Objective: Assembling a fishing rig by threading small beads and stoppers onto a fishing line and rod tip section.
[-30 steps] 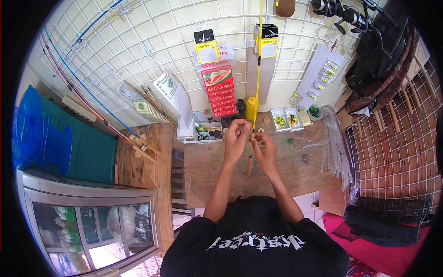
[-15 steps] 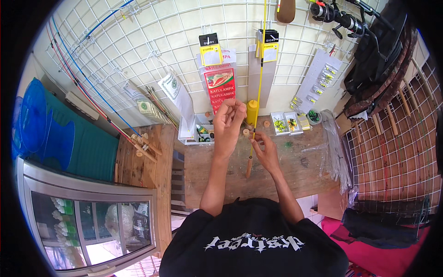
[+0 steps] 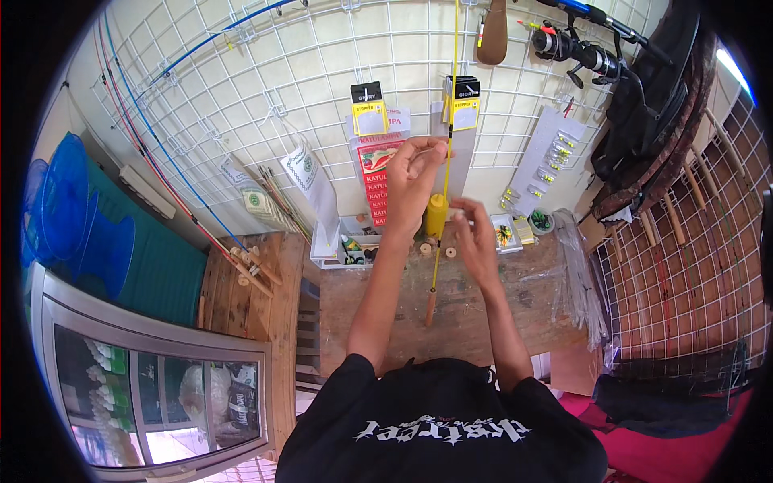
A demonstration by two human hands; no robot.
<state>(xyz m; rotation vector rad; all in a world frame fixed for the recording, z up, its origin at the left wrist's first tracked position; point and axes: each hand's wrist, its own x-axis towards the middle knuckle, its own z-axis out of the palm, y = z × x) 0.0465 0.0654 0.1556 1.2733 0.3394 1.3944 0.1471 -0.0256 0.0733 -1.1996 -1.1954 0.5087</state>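
Note:
A thin yellow fishing rod (image 3: 437, 264) with black bands and a wooden handle stands nearly upright in front of me, its tip running out past the top edge. My left hand (image 3: 415, 181) is raised, thumb and fingertips closed at the rod's upper length; any fine thread there is too small to see. To the right of the rod is my right hand (image 3: 478, 240), slightly blurred, off the rod with its fingers apart. Just behind the rod stands a yellow bottle (image 3: 436, 216). Small round wooden pieces (image 3: 426, 249) lie near its base.
Under my hands is a wooden table (image 3: 370, 302). A white tray (image 3: 328, 256) with small bottles stands at left, a box of small colourful pieces (image 3: 505, 233) at right. Packets (image 3: 369, 109) hang on the white wire grid. Fishing reels (image 3: 576, 52) hang upper right; a glass cabinet (image 3: 161, 386) stands left.
My right hand has let go of the rod and moved slightly right. My left hand has moved up and right to the rod's upper part. The whole view has shifted slightly.

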